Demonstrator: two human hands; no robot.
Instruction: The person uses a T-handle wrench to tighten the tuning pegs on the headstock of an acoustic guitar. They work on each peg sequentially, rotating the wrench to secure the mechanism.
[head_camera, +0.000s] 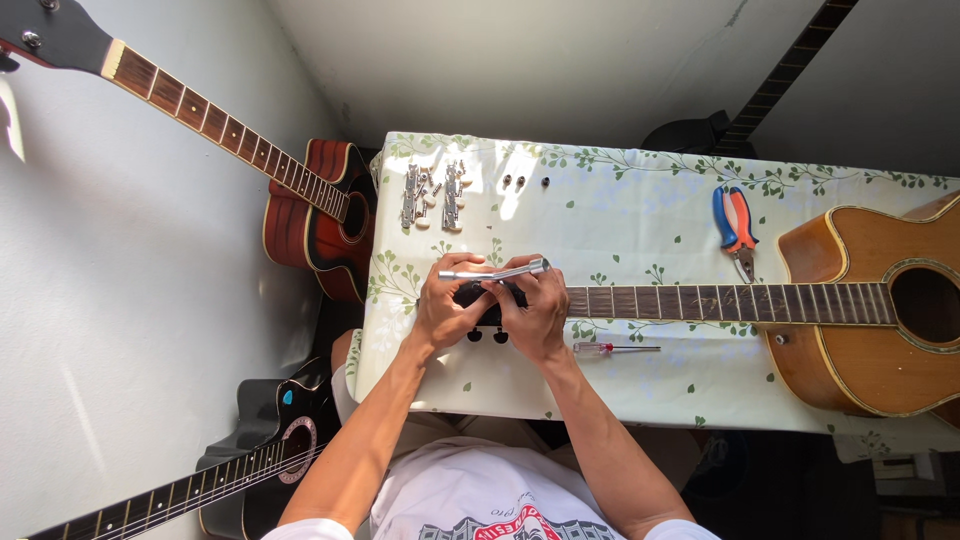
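Over the counter (620, 400), both hands, left hand (447, 308) and right hand (535, 312), pin the guitar headstock (490, 296), their grip steadying a silver socket wrench (495, 272) there

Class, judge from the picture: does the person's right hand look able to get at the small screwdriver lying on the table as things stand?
Probably yes. The small screwdriver lies in the open on the table just beside the right hand, nothing between them. But that hand is busy at the guitar headstock with a metal tool.

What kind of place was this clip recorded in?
Probably a home guitar repair corner. An acoustic guitar lies on a table with a leaf-print cloth, beside pliers and loose tuning machines; more guitars lean against the wall.
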